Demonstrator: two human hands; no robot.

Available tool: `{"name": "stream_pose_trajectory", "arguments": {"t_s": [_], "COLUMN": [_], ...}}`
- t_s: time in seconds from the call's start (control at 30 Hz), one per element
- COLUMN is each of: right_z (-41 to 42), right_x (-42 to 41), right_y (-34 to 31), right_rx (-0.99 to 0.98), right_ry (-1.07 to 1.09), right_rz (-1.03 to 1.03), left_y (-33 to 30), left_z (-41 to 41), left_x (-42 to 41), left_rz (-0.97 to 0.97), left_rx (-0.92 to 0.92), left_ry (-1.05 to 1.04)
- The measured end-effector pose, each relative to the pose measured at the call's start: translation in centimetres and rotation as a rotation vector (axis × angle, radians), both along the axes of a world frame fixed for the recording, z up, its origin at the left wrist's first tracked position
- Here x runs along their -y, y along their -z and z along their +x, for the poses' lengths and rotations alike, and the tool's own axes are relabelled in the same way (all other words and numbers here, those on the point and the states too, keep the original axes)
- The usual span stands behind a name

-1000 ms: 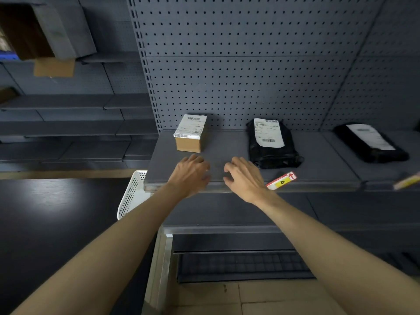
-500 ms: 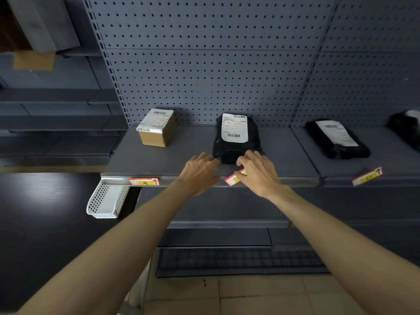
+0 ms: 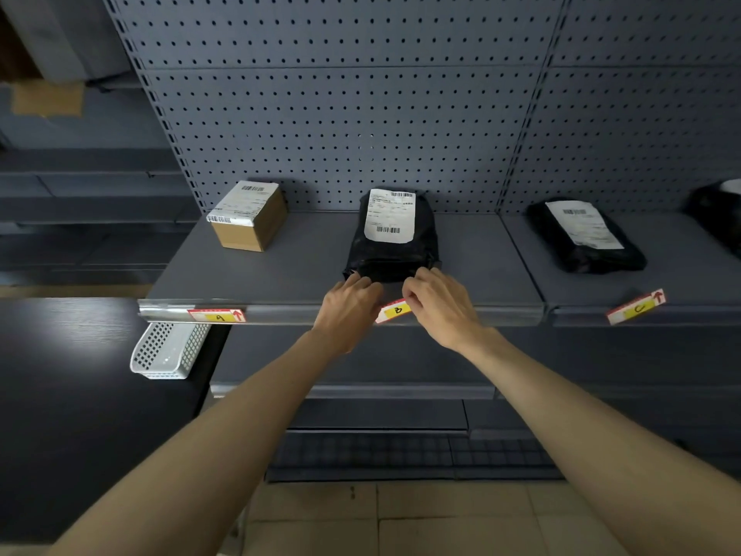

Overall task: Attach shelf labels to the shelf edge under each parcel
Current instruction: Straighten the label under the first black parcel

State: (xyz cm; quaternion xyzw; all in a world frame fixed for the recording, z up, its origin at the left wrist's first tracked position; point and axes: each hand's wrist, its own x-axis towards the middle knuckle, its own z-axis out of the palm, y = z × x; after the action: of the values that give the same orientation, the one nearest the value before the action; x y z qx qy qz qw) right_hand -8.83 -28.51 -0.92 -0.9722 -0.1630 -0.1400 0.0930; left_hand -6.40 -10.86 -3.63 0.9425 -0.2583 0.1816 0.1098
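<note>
Right hand (image 3: 441, 305) sits at the shelf's front edge (image 3: 304, 315), fingers curled down on the right end of label B (image 3: 397, 311), pinching or pressing it, I can't tell which. Left hand (image 3: 349, 311) is just beside it on the label's left, fingers bent over the edge; I can't tell whether it holds anything. Label B is tilted, not flush with the edge, directly below the middle black parcel (image 3: 395, 234), which lies near the front edge with its near end touching or nearly touching both hands' fingertips.

Label A (image 3: 216, 315) lies flat along the front edge near the shelf's left corner, below the cardboard box (image 3: 248, 214), which sits toward the back-left. Label C (image 3: 637, 307) is tilted on the front edge of the neighbouring shelf (image 3: 681, 274), below a second black parcel (image 3: 585, 238). White mesh basket (image 3: 168, 355) hangs under the left corner. Pegboard (image 3: 341, 114) backs both shelves.
</note>
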Motion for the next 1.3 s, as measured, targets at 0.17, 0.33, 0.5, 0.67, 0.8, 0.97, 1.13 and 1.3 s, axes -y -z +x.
{"name": "stream_pose_trajectory", "arguments": {"t_s": [0.17,0.33,0.5,0.67,0.8,0.97,1.13,1.3], "right_z": [0.1,0.1,-0.1,-0.5,-1.5,-2.5,-4.4,-5.8], "right_x": [0.6,1.1,2.2,2.7,4.8,9.4,14.3,20.4], "right_y": [0.4,1.3,2.5,2.3,0.4,-2.9,-5.2,-6.0], "right_rx": [-0.007,-0.047,-0.048,-0.024,0.006,0.033,0.028,0.018], "right_ry": [-0.011,0.021,0.077,0.034,0.001,0.045,0.135,0.207], "right_rz": [0.038,0.119,0.125,0.066,0.056,0.023,0.003,-0.003], "left_y": [0.3,0.5,0.7,0.1,-2.2,-5.9,-7.6,-8.2], "left_z": [0.1,-0.2,-0.6,-0.8,-1.2,-1.7,-2.7,-3.3], "left_x": [0.3,0.6,1.9,2.8,3.7,6.8,11.9,18.3], "left_rz": [0.023,0.002,0.087,0.172,0.117,0.034,0.014,0.005], "left_rx": [0.03,0.014,0.019,-0.007,0.022,0.03,0.04,0.023], "left_ry": [-0.019,-0.032,-0.062,-0.097,-0.111,-0.084,0.007,0.046]}}
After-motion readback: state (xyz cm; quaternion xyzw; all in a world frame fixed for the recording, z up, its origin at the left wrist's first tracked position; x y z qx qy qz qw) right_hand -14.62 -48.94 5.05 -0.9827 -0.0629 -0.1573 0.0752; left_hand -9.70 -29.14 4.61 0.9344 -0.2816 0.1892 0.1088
